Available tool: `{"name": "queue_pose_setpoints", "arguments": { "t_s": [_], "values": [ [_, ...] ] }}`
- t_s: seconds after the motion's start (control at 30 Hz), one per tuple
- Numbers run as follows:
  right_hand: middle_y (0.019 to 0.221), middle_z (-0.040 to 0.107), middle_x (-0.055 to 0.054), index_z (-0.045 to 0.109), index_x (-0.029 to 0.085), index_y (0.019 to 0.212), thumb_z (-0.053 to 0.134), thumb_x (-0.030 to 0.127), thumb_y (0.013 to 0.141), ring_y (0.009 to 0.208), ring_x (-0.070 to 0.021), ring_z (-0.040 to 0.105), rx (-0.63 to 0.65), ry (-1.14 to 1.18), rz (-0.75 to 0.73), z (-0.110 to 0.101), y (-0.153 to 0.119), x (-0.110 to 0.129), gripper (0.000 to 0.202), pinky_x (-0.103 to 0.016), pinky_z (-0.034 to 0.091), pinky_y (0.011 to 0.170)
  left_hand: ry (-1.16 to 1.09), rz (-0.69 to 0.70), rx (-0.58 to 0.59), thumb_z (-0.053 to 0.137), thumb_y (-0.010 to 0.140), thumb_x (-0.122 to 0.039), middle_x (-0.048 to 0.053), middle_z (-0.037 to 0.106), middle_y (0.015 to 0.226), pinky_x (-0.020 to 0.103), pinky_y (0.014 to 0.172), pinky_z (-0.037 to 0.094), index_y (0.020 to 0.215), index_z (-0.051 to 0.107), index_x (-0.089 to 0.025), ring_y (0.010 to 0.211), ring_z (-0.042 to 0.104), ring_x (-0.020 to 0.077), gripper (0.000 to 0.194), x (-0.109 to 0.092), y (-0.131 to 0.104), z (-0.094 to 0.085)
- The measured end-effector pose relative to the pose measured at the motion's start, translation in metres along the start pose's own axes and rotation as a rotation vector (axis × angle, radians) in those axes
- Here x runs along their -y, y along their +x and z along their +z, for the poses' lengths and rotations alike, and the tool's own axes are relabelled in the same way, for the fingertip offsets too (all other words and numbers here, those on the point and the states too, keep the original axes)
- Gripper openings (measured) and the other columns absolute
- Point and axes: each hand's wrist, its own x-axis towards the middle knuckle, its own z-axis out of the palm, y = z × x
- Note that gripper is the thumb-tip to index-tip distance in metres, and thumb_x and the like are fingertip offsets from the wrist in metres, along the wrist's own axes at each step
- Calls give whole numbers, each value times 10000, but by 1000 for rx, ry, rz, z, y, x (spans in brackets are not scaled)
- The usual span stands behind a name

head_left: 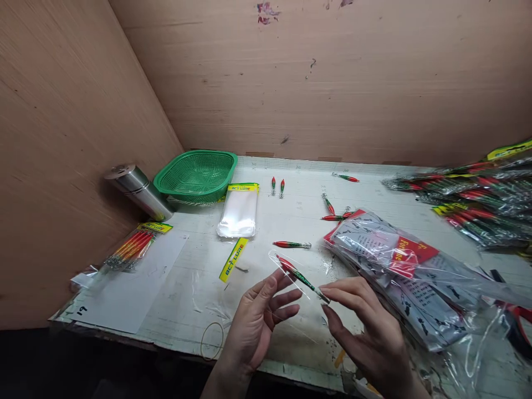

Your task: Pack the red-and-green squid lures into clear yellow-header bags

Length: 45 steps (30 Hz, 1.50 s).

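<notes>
My left hand (264, 310) holds a thin clear plastic bag (272, 255) between thumb and index finger, the other fingers loosely spread. A red and green fishing lure (301, 276) slants across that plastic, red nose toward my left hand. My right hand (366, 324) pinches the lure's hook end between thumb and fingertips. Just beyond my hands, another lure (291, 244) lies on the white table. Left of it rests a yellow BCT LURE card (233, 260). Behind the card lies a stack of clear bags with yellow headers (239, 213).
Loose lures (328, 205) lie farther back. A printed plastic package (399, 266) is on the right, near piled packed lures (477, 194) and red-handled scissors (519, 330). On the left are a green basket (193, 194), a metal flask (143, 191), packed lures (135, 246) and a paper sheet (137, 291).
</notes>
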Motion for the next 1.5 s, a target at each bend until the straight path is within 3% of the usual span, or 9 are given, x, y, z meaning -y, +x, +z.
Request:
{"name": "queue_pose_setpoints", "arguments": {
  "t_s": [0.2,0.37,0.57,0.93,1.1,1.2,1.3,1.4,1.5],
  "values": [
    [898,654,-68,613,164,1026,576,-7,792,856,-183,545,18,-77,-184,0,12,8,292,-319,483,723,39,120,105,574,853,-470,157,659,1131,363,742,557,1371,437,-209,922,679,280,596,-3,-3,-1],
    [940,679,-49,616,187,1014,577,-1,804,881,-187,544,35,-81,-202,3,13,7,285,-347,461,761,32,56,183,487,907,-444,194,647,1154,375,786,550,1275,540,-118,970,662,285,494,-3,-5,1],
    [1026,692,-37,626,204,991,581,29,831,925,-207,547,16,-136,-217,3,12,5,241,-387,415,803,116,67,158,542,861,-507,175,685,1062,399,716,559,1433,336,-211,887,687,291,677,-3,-11,7],
    [1071,687,-5,612,215,1004,572,56,870,1007,-226,527,56,-128,-197,8,12,17,211,-417,333,864,-63,76,47,609,856,-329,149,718,959,335,766,554,1059,645,-113,907,686,258,299,2,2,10],
    [916,653,-55,600,208,1003,558,82,866,883,-210,563,-46,-75,-77,-5,42,-20,191,-358,458,751,-238,147,-189,482,919,-236,134,706,1039,316,772,571,1017,660,-121,912,691,218,233,-14,4,6],
    [886,604,-88,635,159,928,518,111,888,828,-206,537,208,-462,-115,10,60,-59,133,-331,461,709,-260,190,-223,482,919,-227,131,707,1039,302,786,574,1004,669,-112,930,687,209,236,-19,3,5],
    [870,605,-106,650,131,813,526,5,810,819,-222,516,362,-598,-132,40,70,-86,176,-324,435,679,-267,204,-213,488,915,-222,128,708,1041,302,804,572,993,677,-109,950,682,209,233,-19,2,6],
    [818,604,-112,626,126,708,535,-46,751,821,-236,507,367,-630,-123,62,73,-90,199,-323,406,657,-265,216,-206,480,915,-213,135,706,1045,310,821,566,995,680,-103,965,678,213,241,-16,2,5],
    [765,591,-93,603,134,712,557,7,778,790,-226,496,314,-626,-95,54,72,-77,150,-317,396,649,-262,240,-214,485,912,-220,146,700,1060,323,837,559,1011,677,-98,981,672,226,248,-17,3,2]
  ]
}}
